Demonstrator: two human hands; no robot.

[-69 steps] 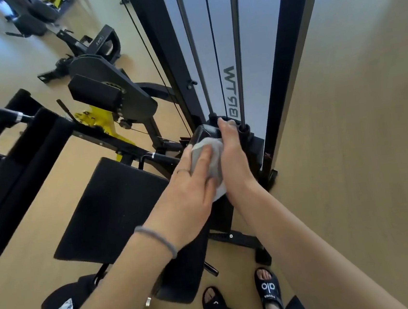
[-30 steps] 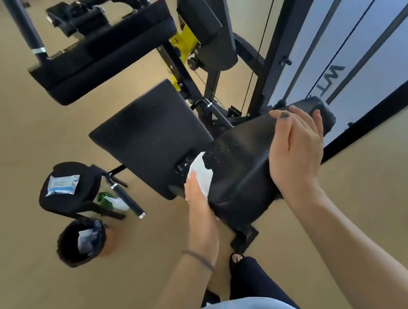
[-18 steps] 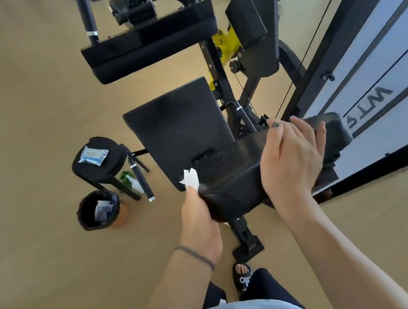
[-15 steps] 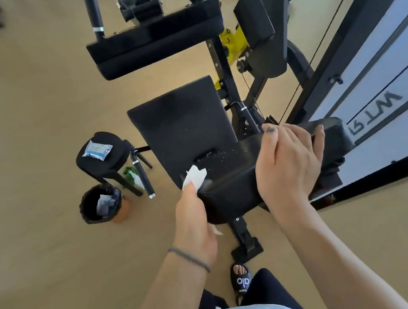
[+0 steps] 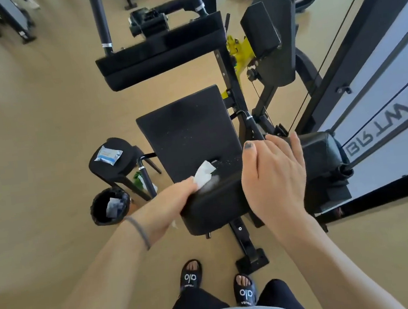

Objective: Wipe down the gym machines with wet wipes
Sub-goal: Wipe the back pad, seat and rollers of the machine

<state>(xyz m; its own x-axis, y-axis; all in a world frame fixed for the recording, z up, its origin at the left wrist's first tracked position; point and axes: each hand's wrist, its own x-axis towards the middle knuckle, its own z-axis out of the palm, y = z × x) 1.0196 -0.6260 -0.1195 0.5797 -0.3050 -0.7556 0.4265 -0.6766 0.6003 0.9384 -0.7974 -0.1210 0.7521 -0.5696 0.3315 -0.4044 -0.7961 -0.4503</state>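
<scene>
Beside the stool (image 5: pixel 114 168), bin (image 5: pixel 98 215) holds wipes (image 5: pixel 114 206).

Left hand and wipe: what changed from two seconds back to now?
The left hand carried the wet wipe off the weight-stack top onto the backrest pad and rubs its near end. The right hand shifted to the pad's top. The wipe packet stayed on the stool.

Bright daylight, blurred wide-angle edges
</scene>
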